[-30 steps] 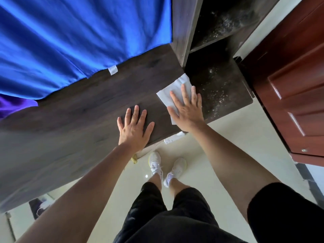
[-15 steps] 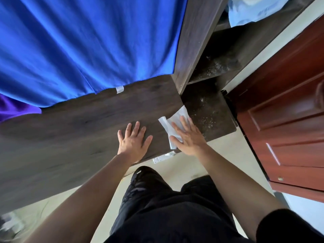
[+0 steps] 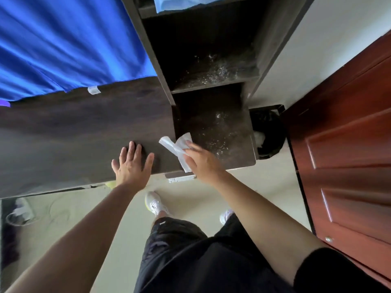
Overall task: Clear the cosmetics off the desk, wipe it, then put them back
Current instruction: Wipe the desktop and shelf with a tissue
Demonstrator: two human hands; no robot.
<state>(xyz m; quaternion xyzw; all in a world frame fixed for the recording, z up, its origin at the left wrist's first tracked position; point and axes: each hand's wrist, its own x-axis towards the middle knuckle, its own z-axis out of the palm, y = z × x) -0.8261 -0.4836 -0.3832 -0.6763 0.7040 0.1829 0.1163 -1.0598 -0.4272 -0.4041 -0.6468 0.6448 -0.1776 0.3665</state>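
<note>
Dark wood-grain desk, centre | blue curtain upper left | crumpled white wipe under blurred right hand | left hand flat, fingers spread, empty

Desk top open; shelf divider blocks right (upright).

The right hand presses a white wipe on the dark desk, the left hand flat beside it.
</note>
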